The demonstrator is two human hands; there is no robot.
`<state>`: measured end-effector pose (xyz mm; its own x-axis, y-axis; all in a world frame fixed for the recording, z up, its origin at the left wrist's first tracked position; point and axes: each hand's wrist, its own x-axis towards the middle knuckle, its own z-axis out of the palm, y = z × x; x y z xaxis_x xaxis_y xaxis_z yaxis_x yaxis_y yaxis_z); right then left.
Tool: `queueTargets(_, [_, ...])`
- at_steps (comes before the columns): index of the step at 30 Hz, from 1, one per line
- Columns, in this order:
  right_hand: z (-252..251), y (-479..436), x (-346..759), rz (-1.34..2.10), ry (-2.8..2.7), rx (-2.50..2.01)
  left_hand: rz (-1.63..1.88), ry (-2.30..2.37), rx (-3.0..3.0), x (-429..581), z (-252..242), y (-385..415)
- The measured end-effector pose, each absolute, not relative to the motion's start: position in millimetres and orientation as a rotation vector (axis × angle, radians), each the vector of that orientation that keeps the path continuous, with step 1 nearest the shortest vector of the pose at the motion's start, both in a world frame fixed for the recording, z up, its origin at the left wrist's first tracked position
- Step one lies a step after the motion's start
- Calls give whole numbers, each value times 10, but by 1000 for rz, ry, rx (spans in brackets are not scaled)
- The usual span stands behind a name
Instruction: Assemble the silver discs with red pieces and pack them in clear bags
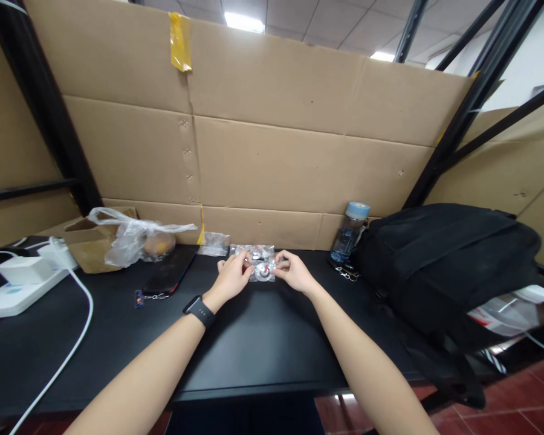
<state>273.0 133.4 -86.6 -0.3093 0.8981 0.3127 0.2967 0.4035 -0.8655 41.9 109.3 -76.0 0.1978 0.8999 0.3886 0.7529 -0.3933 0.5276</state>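
A small clear plastic bag [265,271] lies between my hands at the back of the black table; inside it is a round whitish piece with a red mark, too small to name. My left hand [234,275], with a dark watch on its wrist, pinches the bag's left edge. On the opposite edge, the thumb and forefinger of my right hand [296,273] close on the same bag. Just behind them rests another clear packet [267,249], partly covered by my fingers. A flat clear bag [214,243] lies a little to the left.
Left on the black table [254,344] are a power strip [22,293] with a white cable, a knotted plastic bag [136,238] and a dark flat case [170,270]. A blue-lidded bottle [347,235] and black backpack [444,266] stand right. Cardboard [263,157] walls the back.
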Motion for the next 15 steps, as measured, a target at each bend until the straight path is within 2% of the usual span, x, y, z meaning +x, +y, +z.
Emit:
queueTargets(11, [-909,1405,2574,171,-2092,-1187,803,1528,2499,344,-903,1228])
queueTargets(15, [-925,1496,2537,125,-2157,-1246,799,1578,2506,220,-893,1312])
